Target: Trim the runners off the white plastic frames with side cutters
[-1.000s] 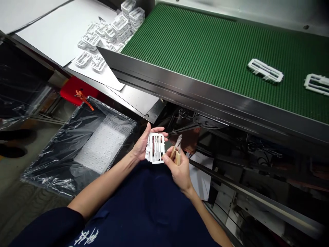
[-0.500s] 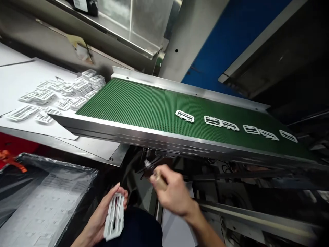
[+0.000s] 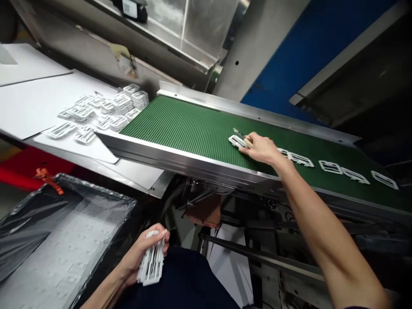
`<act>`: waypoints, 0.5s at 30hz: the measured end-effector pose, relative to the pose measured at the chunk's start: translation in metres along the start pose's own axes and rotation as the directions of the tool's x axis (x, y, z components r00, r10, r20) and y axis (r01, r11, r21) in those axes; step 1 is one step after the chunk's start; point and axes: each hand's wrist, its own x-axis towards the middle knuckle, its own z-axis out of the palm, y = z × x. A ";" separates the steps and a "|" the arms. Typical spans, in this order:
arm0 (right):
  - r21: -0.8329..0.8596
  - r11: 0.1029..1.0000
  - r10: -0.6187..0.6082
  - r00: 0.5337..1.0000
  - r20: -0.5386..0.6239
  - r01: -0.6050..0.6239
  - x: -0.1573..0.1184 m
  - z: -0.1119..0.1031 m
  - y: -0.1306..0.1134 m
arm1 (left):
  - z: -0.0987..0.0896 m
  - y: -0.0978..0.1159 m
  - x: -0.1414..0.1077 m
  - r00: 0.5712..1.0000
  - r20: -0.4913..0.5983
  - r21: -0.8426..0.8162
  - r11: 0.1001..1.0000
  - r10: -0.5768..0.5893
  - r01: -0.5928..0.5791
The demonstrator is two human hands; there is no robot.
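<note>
My left hand (image 3: 138,253) is closed around white slotted plastic frames (image 3: 152,262), low in the view in front of my dark clothing. Over the green conveyor belt (image 3: 189,124), my right hand (image 3: 260,148) pinches a small tan-handled tool (image 3: 247,142) with a thin tip. The fingers of that hand also touch a white frame (image 3: 236,141) on the belt; whether they grip it is hard to tell. Several more white frames (image 3: 330,167) lie along the belt to the right, one partly behind my right hand.
Stacks of white frames (image 3: 120,103) cover part of the white sheets (image 3: 38,98) left of the belt. A plastic-lined bin (image 3: 86,231) stands at the lower left. The belt's metal side rail (image 3: 180,156) runs along its near edge.
My right hand has moved up and right from below the belt onto the frame nearest the belt's left end. The view has shifted slightly, and my left hand still holds its frames.
</note>
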 end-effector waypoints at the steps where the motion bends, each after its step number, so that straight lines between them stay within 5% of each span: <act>1: 0.034 0.999 -0.009 0.998 -0.060 0.011 -0.010 -0.004 -0.004 | 0.001 0.003 0.000 1.000 0.000 -0.001 1.000 0.012 -0.012; 5: 0.380 0.881 -0.204 0.950 -0.237 0.284 -0.073 -0.018 -0.037 | 0.005 0.021 0.002 0.996 0.061 0.026 0.998 0.061 -0.062; 7: 0.544 0.703 -0.441 0.881 -0.170 0.457 -0.111 -0.010 -0.061 | 0.007 0.031 0.002 0.991 0.128 0.016 0.999 0.049 -0.052; 11: 0.626 0.489 -0.804 0.592 0.055 0.607 -0.164 0.035 -0.108 | 0.008 0.046 0.001 0.971 0.237 0.107 0.994 -0.036 0.011; 13: 0.632 0.476 -0.834 0.542 0.105 0.611 -0.174 0.058 -0.119 | 0.006 0.049 0.001 0.963 0.253 0.223 0.974 -0.088 0.030; 15: 0.662 0.474 -0.830 0.545 0.117 0.580 -0.177 0.074 -0.122 | 0.003 0.050 0.001 0.961 0.248 0.317 0.948 -0.125 0.041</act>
